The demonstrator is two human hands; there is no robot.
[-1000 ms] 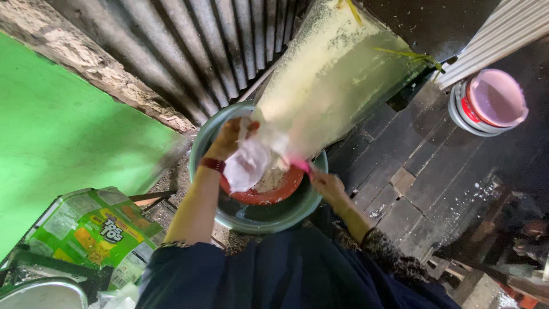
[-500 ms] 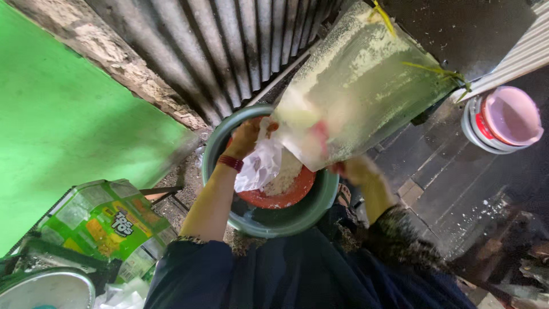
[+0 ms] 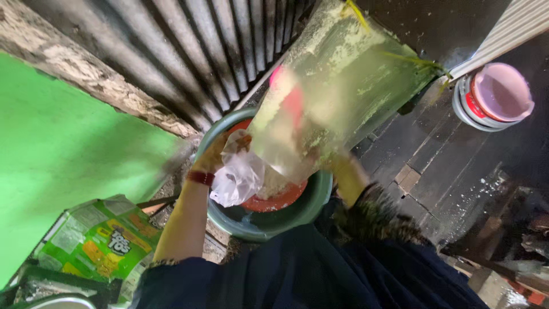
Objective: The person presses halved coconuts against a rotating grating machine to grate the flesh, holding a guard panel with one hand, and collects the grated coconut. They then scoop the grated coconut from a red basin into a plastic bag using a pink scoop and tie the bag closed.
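Head view, looking straight down: big clear plastic sack (image 3: 337, 97), dusted inside with pale powder, tipped mouth-down over a red bowl (image 3: 274, 201). Red bowl sitting inside a larger grey-green basin (image 3: 257, 224) on the floor, with a heap of whitish stuff just visible in it under the sack's mouth. Left hand (image 3: 214, 157) up at the sack's lower edge, fingers clamped on a crumpled bunch of clear plastic (image 3: 237, 177) hanging over the bowl's rim. Right hand (image 3: 334, 166) mostly hidden behind the sack, blurred; probably gripping the sack's other side, but cannot tell how its fingers sit. Off to the right, well apart, a small round tub (image 3: 494, 97) with a pink inside, standing on the dark plank floor (image 3: 434, 166). Lower left, a green and yellow printed carton (image 3: 94, 243), lying near the basin.
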